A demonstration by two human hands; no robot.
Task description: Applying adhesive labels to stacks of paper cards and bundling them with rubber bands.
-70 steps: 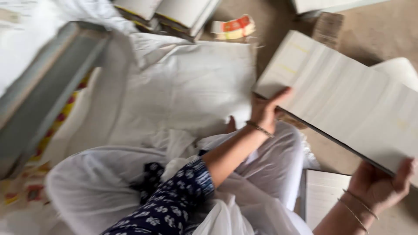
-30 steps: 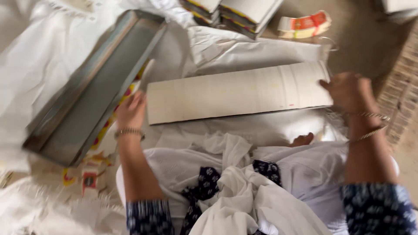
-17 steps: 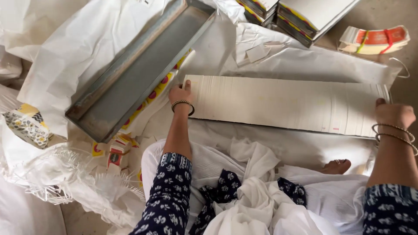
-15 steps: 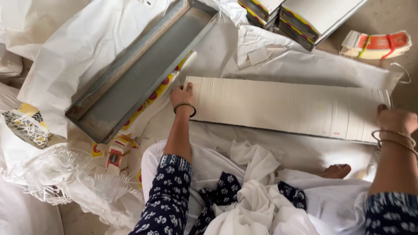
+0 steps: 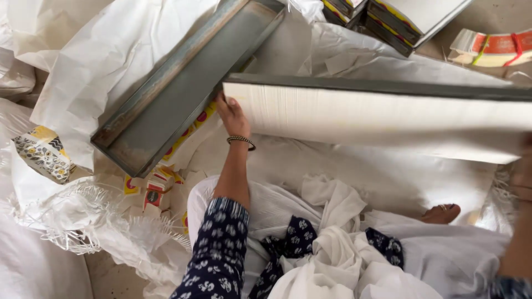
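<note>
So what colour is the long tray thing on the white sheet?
The metal tray is dull grey with a greenish tinge, seen in the head view.

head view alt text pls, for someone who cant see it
A seated person's left hand grips one end of a long white paper stack, lifted above white sheeting; the right hand is blurred at the frame edge. A grey metal tray lies alongside.

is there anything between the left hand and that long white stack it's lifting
Nothing visible. The left hand is already on the near left end of the long white stack, fingers at its edge. The empty metal tray lies just behind, to the left, apart from the grip.
</note>
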